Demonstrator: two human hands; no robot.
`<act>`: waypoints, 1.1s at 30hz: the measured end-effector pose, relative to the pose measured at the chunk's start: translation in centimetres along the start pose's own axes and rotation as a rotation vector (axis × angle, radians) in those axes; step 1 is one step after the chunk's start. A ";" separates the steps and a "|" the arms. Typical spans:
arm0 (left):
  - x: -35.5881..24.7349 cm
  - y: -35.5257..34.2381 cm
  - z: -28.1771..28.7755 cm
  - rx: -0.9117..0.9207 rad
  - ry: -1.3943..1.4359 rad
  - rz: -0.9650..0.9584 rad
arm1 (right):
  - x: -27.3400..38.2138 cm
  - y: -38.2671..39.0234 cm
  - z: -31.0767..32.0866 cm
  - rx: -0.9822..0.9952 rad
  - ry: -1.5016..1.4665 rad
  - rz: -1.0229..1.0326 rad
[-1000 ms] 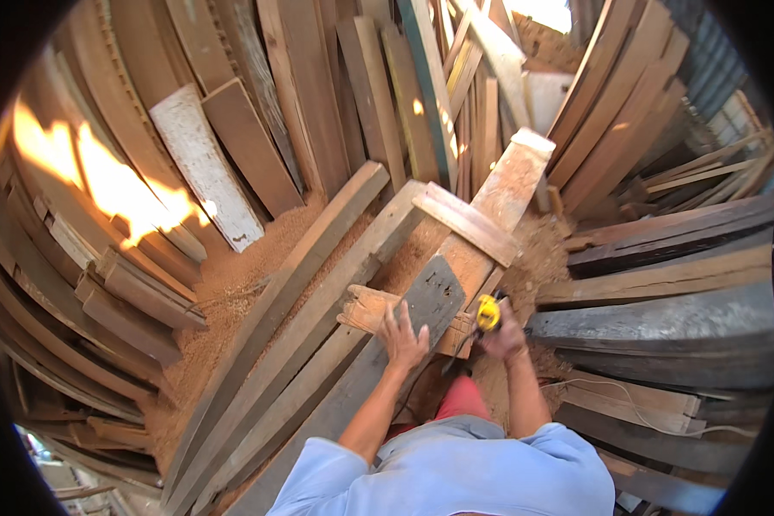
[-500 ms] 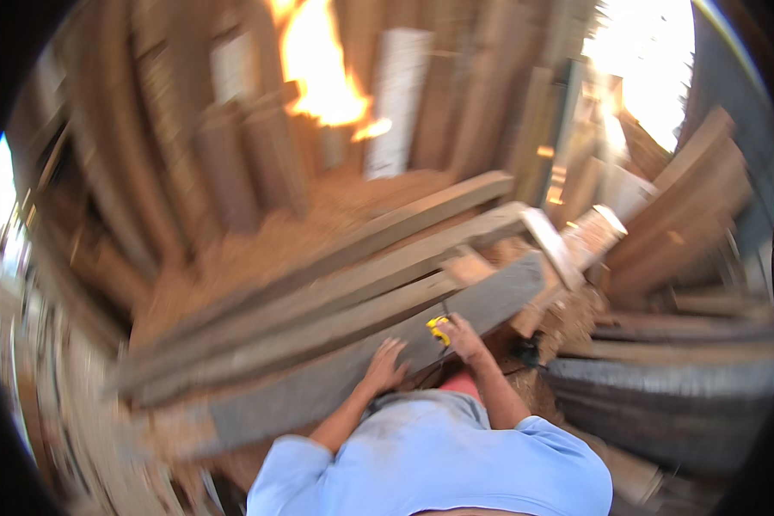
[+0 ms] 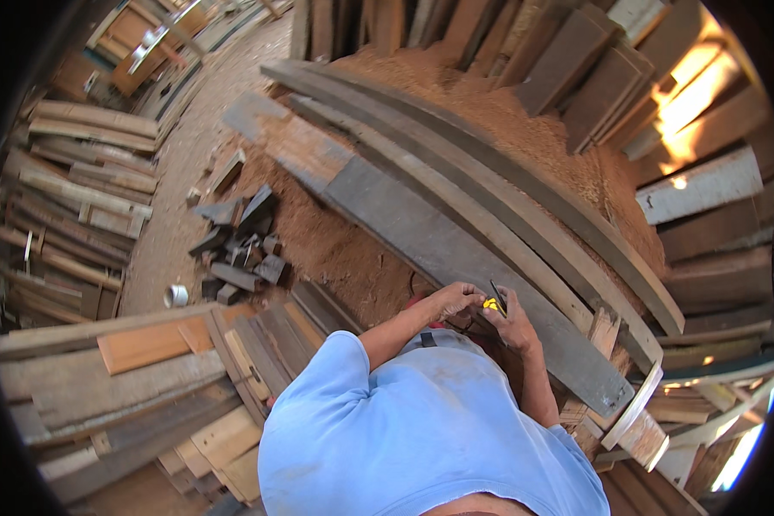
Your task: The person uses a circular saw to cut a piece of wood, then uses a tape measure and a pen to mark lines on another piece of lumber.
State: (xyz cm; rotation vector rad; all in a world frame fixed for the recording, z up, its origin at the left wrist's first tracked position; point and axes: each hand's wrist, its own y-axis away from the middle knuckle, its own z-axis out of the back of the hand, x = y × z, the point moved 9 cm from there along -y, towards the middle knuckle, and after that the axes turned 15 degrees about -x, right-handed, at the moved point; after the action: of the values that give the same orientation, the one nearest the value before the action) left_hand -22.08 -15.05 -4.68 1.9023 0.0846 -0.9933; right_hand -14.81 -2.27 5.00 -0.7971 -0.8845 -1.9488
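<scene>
A small yellow and black tape measure (image 3: 491, 304) is in my right hand (image 3: 515, 322), whose fingers are wrapped round it. A thin dark stick, perhaps a pencil, juts up from the same hand. My left hand (image 3: 457, 300) is closed, its fingertips pinched at the near side of the tape measure. Both hands are in front of my waist, over the near edge of a long grey plank (image 3: 413, 219). The plank has a bare reddish-brown patch toward its far left end. Whether any tape is drawn out is too small to tell.
Several long beams (image 3: 525, 202) lie beside the plank, on the far side. Dark wood offcuts (image 3: 248, 249) are heaped on the sawdust at left. Stacked boards (image 3: 129, 387) fill the lower left, a white roll (image 3: 175, 296) near them. Upright timbers (image 3: 568, 60) lean at the back.
My view has swung left. The left hand has risen from the plank, where it lay spread, to the tape measure. The right hand has lifted, still holding the tape measure.
</scene>
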 end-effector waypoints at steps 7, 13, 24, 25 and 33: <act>2.7 -0.9 3.3 0.049 0.233 -0.013 | 4.3 -0.9 -3.1 0.177 0.061 0.035; -5.3 -2.2 14.4 -0.102 0.297 -0.211 | 4.5 -5.5 -5.3 0.239 0.111 0.048; -17.5 -2.1 48.2 -0.723 -0.661 -0.415 | 11.7 -10.9 -12.1 -0.033 0.271 -0.013; -17.3 -2.8 47.8 -0.603 -0.682 -0.390 | 13.0 -11.5 -13.2 -0.037 0.284 -0.028; -17.0 -2.3 49.3 -0.611 -0.577 -0.480 | 18.3 -13.7 -18.5 -0.043 0.332 -0.014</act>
State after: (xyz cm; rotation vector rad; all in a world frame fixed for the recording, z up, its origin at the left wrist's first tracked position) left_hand -63.95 -46.13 -5.56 1.0067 0.4639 -1.5883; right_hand -38.74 -19.46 5.33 -0.4715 -0.6511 -2.0414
